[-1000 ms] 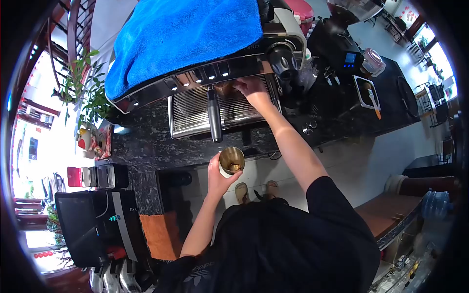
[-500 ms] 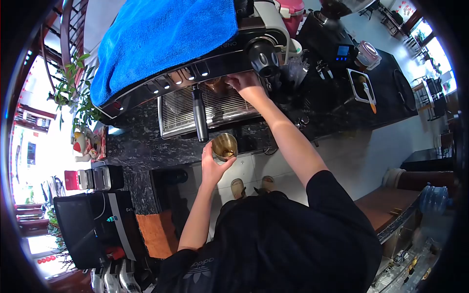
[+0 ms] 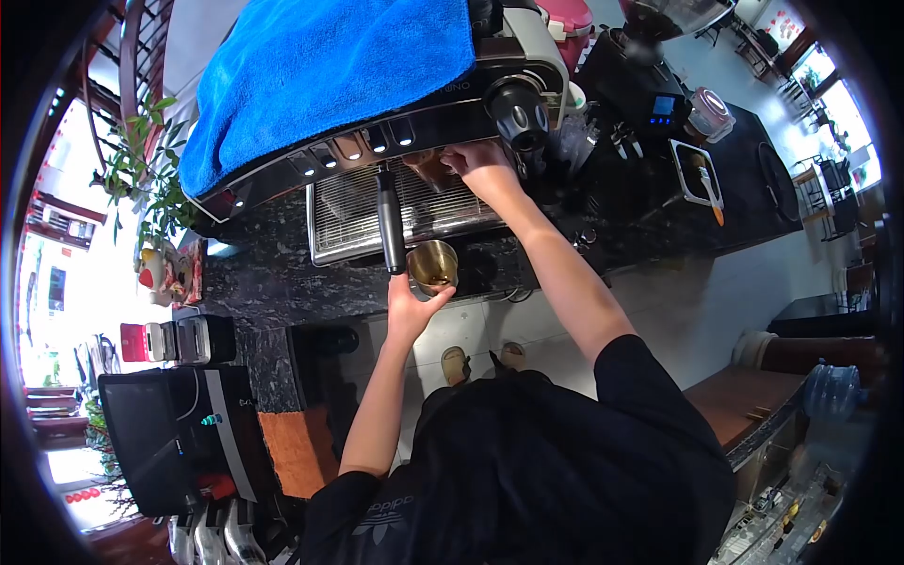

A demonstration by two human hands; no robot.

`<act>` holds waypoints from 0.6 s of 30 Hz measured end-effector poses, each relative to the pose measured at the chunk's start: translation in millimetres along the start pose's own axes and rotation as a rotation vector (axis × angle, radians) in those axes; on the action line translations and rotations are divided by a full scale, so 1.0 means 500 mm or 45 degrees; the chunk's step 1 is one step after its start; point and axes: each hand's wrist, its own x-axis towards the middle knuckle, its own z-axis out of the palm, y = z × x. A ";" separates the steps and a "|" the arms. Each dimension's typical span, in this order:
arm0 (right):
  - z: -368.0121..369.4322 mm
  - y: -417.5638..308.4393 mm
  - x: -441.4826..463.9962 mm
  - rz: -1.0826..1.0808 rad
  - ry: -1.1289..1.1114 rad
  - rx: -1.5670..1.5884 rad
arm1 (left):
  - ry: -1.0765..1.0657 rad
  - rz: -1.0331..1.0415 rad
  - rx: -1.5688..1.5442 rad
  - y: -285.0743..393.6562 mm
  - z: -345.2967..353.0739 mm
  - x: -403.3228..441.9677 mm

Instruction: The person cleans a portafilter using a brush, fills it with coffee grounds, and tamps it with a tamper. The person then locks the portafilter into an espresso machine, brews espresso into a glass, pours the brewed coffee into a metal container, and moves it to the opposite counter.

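Note:
My left hand [image 3: 409,315] grips a gold-coloured metal cup [image 3: 433,265] from below and the left, just in front of the counter edge. A little dark residue shows inside the cup. Close above my left thumb and fingers hangs the black handle of a portafilter [image 3: 389,226], locked into the espresso machine [image 3: 273,173]. My right hand [image 3: 484,169] reaches under the machine's front, over the slatted drip tray [image 3: 353,234]. Its fingers are curled at the side of a copper-coloured cup [image 3: 430,170]; the machine's shadow partly hides their grip.
A blue towel [image 3: 320,80] covers the machine's top. To the right are a black knob [image 3: 517,115], a small lit display [image 3: 663,108] and a metal tray with a brush [image 3: 695,174]. A dark stone counter [image 3: 273,292] runs along the front. A plant [image 3: 141,165] stands left.
My left hand has lifted the gold cup slightly toward the machine, right beside the portafilter handle. My right hand stays under the machine. The view has shifted a little.

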 end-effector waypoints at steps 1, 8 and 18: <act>-0.004 -0.003 0.000 0.027 -0.013 -0.005 | -0.001 -0.012 -0.038 0.002 0.000 0.002; -0.008 0.022 -0.006 0.048 -0.053 -0.012 | -0.031 0.067 -0.140 -0.029 0.010 0.027; -0.107 -0.028 -0.051 0.188 -0.308 0.438 | -0.165 0.002 -0.279 -0.010 0.006 0.046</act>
